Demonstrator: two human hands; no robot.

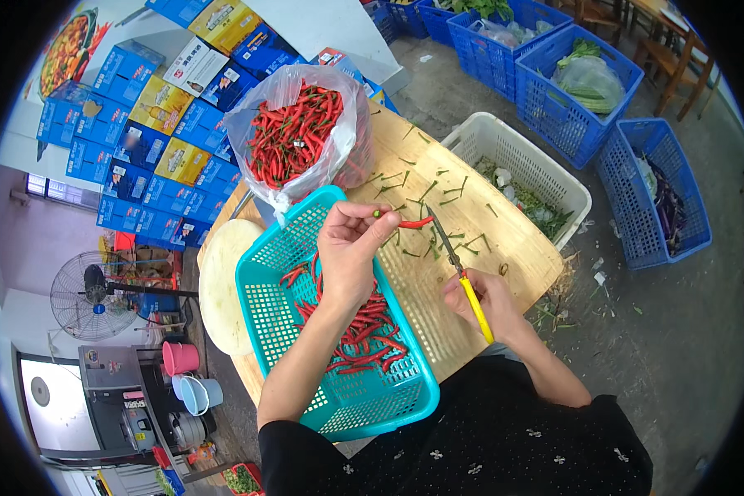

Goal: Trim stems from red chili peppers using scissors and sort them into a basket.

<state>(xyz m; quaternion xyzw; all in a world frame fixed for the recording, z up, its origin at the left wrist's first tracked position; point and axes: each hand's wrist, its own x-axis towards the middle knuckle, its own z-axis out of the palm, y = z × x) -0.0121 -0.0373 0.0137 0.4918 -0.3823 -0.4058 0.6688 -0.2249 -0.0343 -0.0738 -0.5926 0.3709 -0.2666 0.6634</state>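
Note:
Between the thumb and fingers of my left hand point(352, 248) is a red chili pepper point(416, 223), its green end showing at the fingertips. My right hand point(487, 304) holds scissors with yellow handles point(476, 310); their dark blades point up towards the chili's tip. Beneath my left forearm, a turquoise perforated plastic basket point(431, 397) contains many red chilies point(366, 335). Behind it stands a clear plastic bag point(353, 142) full of red chilies with green stems point(297, 133). Cut green stems point(431, 189) lie scattered over the wooden table point(521, 254).
A round pale board point(223, 285) lies left of the basket. A white crate point(570, 186) of green scraps stands beyond the table's right edge, with blue crates point(620, 133) of vegetables farther out. Stacked drink cartons point(167, 155) and a fan point(93, 294) are at the left.

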